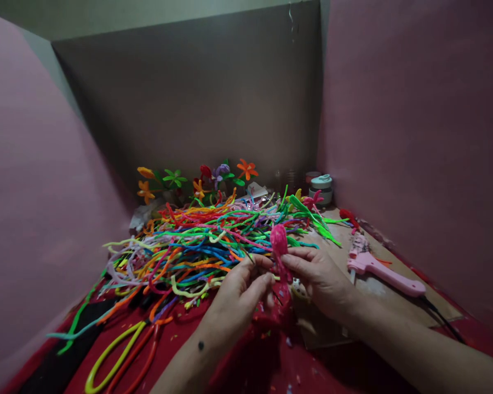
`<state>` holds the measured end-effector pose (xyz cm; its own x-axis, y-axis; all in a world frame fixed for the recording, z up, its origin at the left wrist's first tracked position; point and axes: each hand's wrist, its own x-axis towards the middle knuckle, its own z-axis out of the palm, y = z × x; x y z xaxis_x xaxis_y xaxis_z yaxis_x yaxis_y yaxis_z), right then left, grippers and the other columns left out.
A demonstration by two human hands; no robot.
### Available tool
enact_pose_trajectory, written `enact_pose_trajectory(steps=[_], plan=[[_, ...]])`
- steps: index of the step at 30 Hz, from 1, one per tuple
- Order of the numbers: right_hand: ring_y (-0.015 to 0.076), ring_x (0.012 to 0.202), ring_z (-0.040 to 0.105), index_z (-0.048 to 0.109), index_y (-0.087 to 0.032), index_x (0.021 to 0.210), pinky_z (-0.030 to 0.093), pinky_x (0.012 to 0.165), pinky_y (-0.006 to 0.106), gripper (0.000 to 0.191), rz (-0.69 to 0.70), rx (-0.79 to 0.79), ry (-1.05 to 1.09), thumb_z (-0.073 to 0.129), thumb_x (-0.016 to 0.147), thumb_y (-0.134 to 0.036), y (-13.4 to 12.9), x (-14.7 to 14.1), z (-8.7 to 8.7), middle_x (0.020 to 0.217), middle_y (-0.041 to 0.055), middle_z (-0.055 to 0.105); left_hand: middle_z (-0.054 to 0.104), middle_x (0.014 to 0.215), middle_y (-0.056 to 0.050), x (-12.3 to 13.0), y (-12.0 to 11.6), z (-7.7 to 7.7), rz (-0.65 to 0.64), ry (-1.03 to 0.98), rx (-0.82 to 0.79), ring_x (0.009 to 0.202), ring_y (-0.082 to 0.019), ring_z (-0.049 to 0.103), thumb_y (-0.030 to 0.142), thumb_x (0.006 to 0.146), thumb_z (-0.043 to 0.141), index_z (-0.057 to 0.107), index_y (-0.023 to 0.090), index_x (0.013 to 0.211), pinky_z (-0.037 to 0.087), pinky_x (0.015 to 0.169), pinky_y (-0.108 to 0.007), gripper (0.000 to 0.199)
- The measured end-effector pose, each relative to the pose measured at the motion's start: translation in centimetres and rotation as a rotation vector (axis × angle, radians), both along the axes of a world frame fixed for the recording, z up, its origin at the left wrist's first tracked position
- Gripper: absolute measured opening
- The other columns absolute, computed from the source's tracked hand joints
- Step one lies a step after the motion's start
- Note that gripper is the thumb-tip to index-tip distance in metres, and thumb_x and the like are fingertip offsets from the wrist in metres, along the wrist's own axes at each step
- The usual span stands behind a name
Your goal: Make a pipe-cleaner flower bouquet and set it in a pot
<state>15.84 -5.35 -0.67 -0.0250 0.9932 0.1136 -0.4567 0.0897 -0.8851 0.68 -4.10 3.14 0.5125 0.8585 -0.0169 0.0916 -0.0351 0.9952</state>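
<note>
A bright pink flower bud (278,239) made of fuzzy pipe cleaner stands upright in front of me, its pink ends hanging below. My right hand (318,279) pinches it at the base between thumb and fingers. Just left of the bud, my left hand (246,287) is closed, thumb against fingers, on a thin dark stick that shows above and below the fingers. Whether the stick touches the bud I cannot tell. Behind both hands lies a large heap of coloured pipe cleaners (205,246).
A pink glue gun (388,273) with a black cord lies on a brown board (378,303) at right. Finished pipe cleaner flowers (246,168) stand behind the heap, near a lidded cup (321,189). Yellow and red loops (117,350) lie front left on the red cloth (181,328).
</note>
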Motion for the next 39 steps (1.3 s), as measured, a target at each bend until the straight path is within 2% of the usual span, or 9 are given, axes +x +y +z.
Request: enact_pose_trajectory(steps=[3,5,9,16,23,30,32,35,39], plan=[[0.0118,0.058,0.053,0.068,-0.015,0.073,0.042,0.064,0.027,0.013,-0.002,-0.031,0.085,0.07,0.068,-0.027,0.1,0.3,0.3,0.064,0.0002,0.062,0.057,0.057,0.004,0.0,-0.1,0.0,-0.011,-0.001,-0.021,0.041,-0.008,0.052,0.027,0.078,0.052,0.049,0.017,0.092,0.04,0.042,-0.018,0.018],[0.0118,0.059,0.054,0.067,-0.015,0.074,0.042,0.064,0.026,0.012,0.001,-0.041,0.119,0.07,0.067,-0.025,0.1,0.4,0.5,0.065,0.0002,0.062,0.058,0.057,0.004,0.0,-0.1,-0.1,0.008,0.004,-0.024,0.032,-0.007,0.047,0.03,0.077,0.053,0.049,0.018,0.092,0.032,0.033,-0.017,0.021],[0.0105,0.059,0.054,0.066,-0.015,0.071,0.042,0.063,0.025,0.008,0.008,-0.032,0.193,0.07,0.068,-0.022,0.2,0.6,0.8,0.064,-0.0005,0.062,0.056,0.051,0.004,0.0,-0.2,-0.1,0.068,0.072,-0.002,0.028,-0.003,0.036,0.034,0.076,0.054,0.054,0.016,0.08,0.022,0.029,-0.015,0.018],[0.0112,0.063,0.057,0.068,-0.015,0.073,0.044,0.066,0.025,0.008,0.052,-0.04,0.262,0.069,0.068,-0.021,0.0,0.6,1.3,0.068,0.0019,0.066,0.055,0.045,0.004,0.4,-0.4,-0.1,0.094,0.085,-0.031,0.027,-0.003,0.034,0.032,0.075,0.056,0.054,0.016,0.068,0.021,0.029,-0.016,0.018],[0.0107,0.058,0.054,0.064,-0.013,0.062,0.043,0.063,0.026,0.01,0.07,-0.078,0.236,0.073,0.062,-0.019,0.0,0.3,1.1,0.059,-0.0006,0.06,0.054,0.046,0.004,0.5,-0.5,-0.5,0.059,0.091,-0.062,0.027,-0.003,0.034,0.036,0.077,0.055,0.053,0.016,0.069,0.022,0.028,-0.014,0.022],[0.0097,0.06,0.053,0.065,-0.013,0.063,0.04,0.061,0.023,0.01,-0.039,-0.06,0.246,0.074,0.061,-0.019,0.5,0.5,0.6,0.06,-0.0009,0.06,0.056,0.05,0.004,-0.7,0.6,-0.1,0.292,-0.201,0.013,0.029,0.0,0.029,0.034,0.076,0.059,0.054,0.015,0.079,0.018,0.03,-0.012,0.019],[0.0096,0.06,0.053,0.066,-0.013,0.062,0.04,0.059,0.022,0.009,-0.054,-0.042,0.239,0.073,0.062,-0.02,0.6,0.5,0.6,0.061,0.0,0.062,0.056,0.049,0.004,-0.7,0.6,-0.1,0.276,-0.2,0.004,0.031,-0.001,0.03,0.032,0.075,0.06,0.055,0.015,0.081,0.017,0.031,-0.013,0.018],[0.0091,0.057,0.051,0.066,-0.013,0.063,0.039,0.057,0.022,0.011,-0.054,-0.032,0.206,0.071,0.065,-0.023,0.6,0.5,0.6,0.061,0.0005,0.062,0.054,0.048,0.004,0.0,0.2,-0.6,0.182,-0.109,0.012,0.037,-0.003,0.038,0.028,0.073,0.061,0.057,0.015,0.081,0.024,0.036,-0.013,0.016],[0.0099,0.057,0.05,0.066,-0.014,0.063,0.039,0.059,0.024,0.014,-0.101,0.024,0.106,0.068,0.069,-0.026,0.6,0.4,0.3,0.06,-0.0004,0.061,0.051,0.051,0.005,0.9,-0.5,-1.6,0.123,0.033,0.173,0.045,-0.005,0.044,0.027,0.076,0.058,0.056,0.015,0.073,0.032,0.043,-0.014,0.012]])
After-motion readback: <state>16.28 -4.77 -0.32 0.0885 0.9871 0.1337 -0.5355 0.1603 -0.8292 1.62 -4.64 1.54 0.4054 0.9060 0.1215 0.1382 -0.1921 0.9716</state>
